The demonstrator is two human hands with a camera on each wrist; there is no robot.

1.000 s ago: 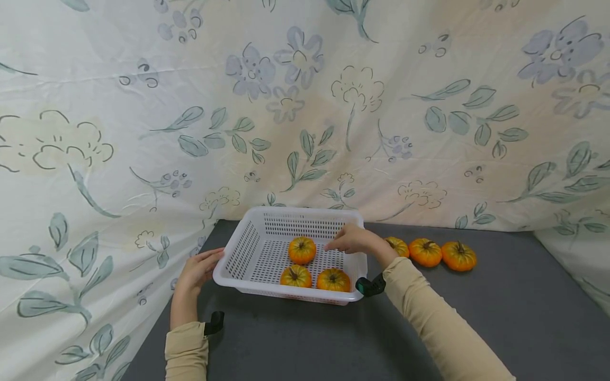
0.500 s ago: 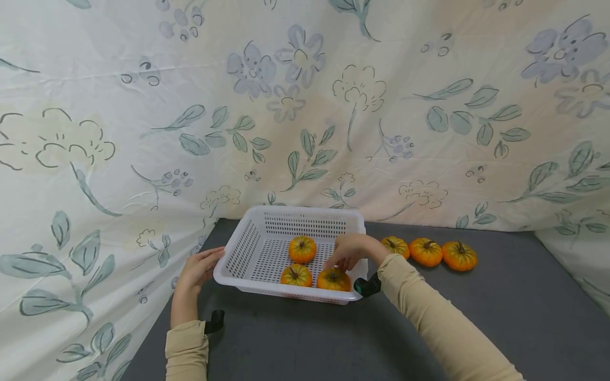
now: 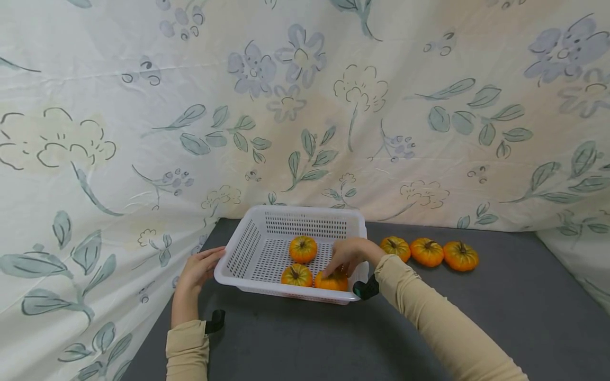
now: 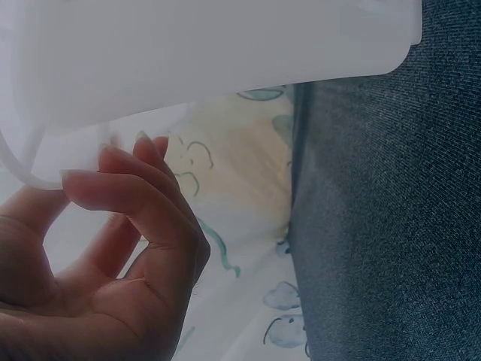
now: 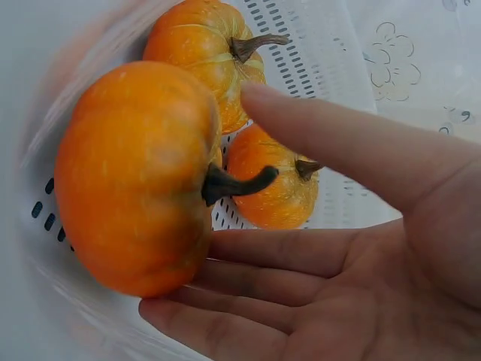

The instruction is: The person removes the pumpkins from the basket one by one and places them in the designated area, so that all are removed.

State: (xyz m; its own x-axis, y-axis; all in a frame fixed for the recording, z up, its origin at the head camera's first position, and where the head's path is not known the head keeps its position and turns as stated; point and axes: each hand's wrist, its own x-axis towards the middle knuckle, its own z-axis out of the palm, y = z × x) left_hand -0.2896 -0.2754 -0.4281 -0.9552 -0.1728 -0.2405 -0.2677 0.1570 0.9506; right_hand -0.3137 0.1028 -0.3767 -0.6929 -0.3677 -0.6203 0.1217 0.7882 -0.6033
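A white slotted basket [image 3: 240, 248] stands on the dark grey table [image 3: 333, 338]. Three small orange pumpkins lie in it: one at the back [image 3: 303, 248], one front left [image 3: 296, 275] and one front right [image 3: 332, 281]. My right hand [image 3: 347, 256] reaches over the right rim and down onto the front right pumpkin [image 5: 135, 173]. In the right wrist view its fingers [image 5: 248, 248] lie straight along the pumpkin's side, with the thumb stretched out above the stem. My left hand [image 3: 197, 270] rests its fingertips against the basket's left rim [image 4: 225, 45].
Three more orange pumpkins sit in a row on the table right of the basket [image 3: 395, 247], [image 3: 426, 252], [image 3: 460, 255]. A floral cloth [image 3: 305, 106] hangs behind and along both sides.
My right hand has come down from above the basket's right rim onto the front right pumpkin. The left hand and the basket have stayed in place.
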